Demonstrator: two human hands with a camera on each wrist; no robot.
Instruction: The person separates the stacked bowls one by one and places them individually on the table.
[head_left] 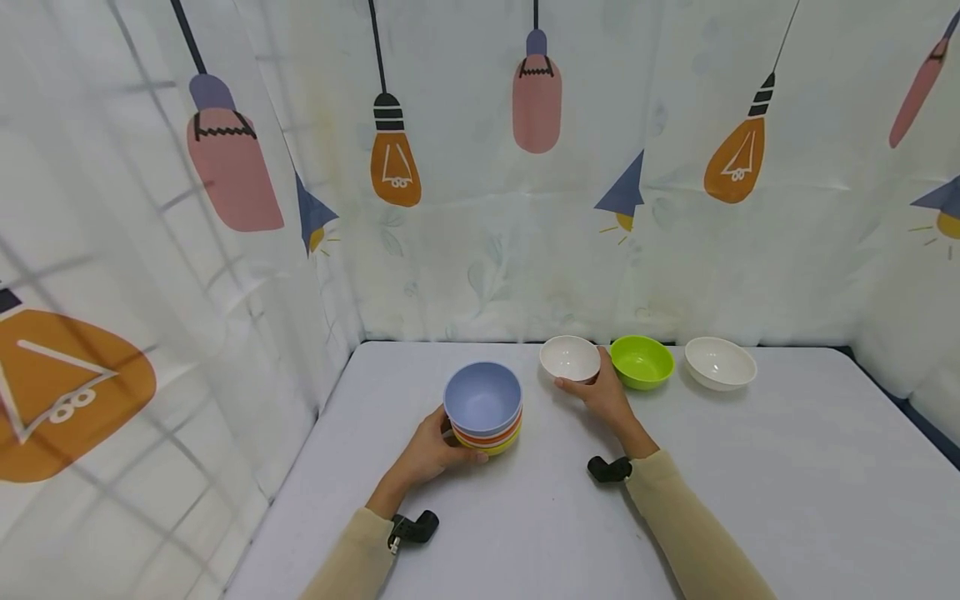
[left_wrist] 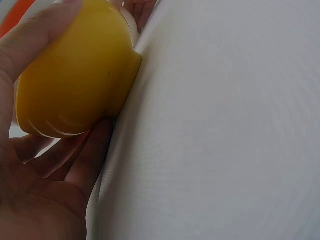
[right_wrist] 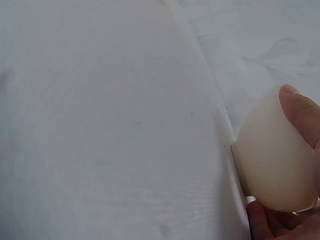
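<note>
My left hand (head_left: 431, 450) grips a stack of bowls low on its left and near side, in the head view. On top is a light blue bowl (head_left: 483, 400); orange and pale rims show beneath it, and a yellow bowl (left_wrist: 75, 80) forms the bottom. In the left wrist view the thumb lies along the yellow wall, with fingers at its underside near the table. Farther back, my right hand (head_left: 606, 398) holds a white bowl (head_left: 568, 358) by its right and near side. The right wrist view shows thumb and fingers around this white bowl (right_wrist: 275, 155), close to the tabletop.
Right of the held white bowl stand a green bowl (head_left: 642, 363) and another white bowl (head_left: 721, 364), along the back edge of the white table (head_left: 540, 533). A patterned curtain (head_left: 465, 250) hangs behind the table and on its left side.
</note>
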